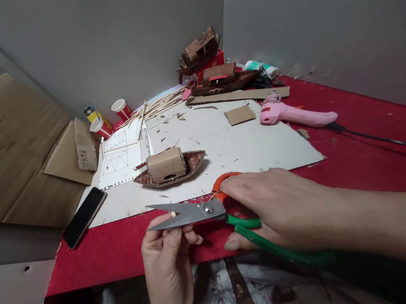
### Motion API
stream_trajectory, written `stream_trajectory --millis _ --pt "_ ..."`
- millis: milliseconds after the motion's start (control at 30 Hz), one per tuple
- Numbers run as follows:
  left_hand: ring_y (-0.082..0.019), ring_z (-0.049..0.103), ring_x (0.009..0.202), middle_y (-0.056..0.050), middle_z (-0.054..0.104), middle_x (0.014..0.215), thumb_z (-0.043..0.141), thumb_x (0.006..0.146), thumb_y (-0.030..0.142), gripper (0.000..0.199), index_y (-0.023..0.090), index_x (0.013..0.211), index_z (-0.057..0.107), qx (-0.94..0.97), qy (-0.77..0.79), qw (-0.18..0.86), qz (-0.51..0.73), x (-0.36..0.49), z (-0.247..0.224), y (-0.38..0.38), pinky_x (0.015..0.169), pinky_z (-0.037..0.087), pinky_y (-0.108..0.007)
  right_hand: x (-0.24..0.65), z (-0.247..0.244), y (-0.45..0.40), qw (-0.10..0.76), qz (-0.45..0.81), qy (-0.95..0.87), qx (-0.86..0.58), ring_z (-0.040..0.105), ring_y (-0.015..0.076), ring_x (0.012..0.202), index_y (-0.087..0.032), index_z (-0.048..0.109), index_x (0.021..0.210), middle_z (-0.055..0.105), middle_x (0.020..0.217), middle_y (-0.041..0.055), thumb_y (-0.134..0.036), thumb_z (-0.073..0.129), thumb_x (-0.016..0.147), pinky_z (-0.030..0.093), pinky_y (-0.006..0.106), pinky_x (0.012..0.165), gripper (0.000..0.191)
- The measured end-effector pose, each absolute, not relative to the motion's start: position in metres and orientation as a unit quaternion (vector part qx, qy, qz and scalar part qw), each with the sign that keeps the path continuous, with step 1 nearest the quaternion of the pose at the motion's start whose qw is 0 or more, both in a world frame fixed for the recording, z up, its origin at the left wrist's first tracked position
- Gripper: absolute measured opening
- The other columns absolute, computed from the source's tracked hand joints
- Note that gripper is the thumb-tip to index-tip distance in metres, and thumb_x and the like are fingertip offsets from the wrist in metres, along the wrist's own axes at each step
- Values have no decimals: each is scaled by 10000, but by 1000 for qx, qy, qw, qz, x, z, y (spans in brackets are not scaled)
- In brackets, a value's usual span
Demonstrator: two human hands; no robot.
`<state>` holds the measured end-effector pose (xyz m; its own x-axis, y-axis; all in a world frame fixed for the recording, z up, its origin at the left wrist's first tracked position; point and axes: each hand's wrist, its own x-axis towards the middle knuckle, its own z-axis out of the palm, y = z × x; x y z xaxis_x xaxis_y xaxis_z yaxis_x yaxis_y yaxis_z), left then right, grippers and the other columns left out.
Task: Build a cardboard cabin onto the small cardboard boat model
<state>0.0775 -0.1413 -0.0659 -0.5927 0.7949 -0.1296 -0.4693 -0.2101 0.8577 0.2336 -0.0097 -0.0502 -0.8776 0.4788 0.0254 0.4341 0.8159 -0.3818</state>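
My right hand (263,208) grips a pair of scissors (198,211) with one orange and one green handle. Their blades are spread and point left. My left hand (170,257) is closed in a pinch just under the blades. From its fingertips the pale tip of a small stick (173,214) pokes up between the blades; the rest is hidden by the fingers and lower blade. Beyond the scissors a small cardboard model boat (166,165) rests on a white sheet (217,145). Its hull is painted brown and its curved roof is bare cardboard.
A dark phone (85,216) lies at the left edge, beside folded cardboard (18,157). Thin wooden sticks (158,104) and paper cups (121,110) are farther back. Two brown model boats (217,79) stand behind. A pink glue gun (298,114) with a black cable lies right.
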Motion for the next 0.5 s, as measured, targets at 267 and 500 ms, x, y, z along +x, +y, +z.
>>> stream_trajectory --millis 267,500 --pt "-88 634 530 19 695 619 871 672 256 193 230 827 760 176 469 408 763 80 -69 -142 558 560 -187 234 -49 -12 69 207 -948 -232 615 250 638 -211 530 794 653 774 71 -740 563 779 340 315 534 530" --pt "-75 623 533 25 680 588 867 680 268 135 209 739 761 193 471 399 763 81 -71 -141 564 555 -166 234 -51 -15 45 193 -949 -245 632 254 616 -209 537 803 667 747 72 -643 554 832 288 306 523 435"
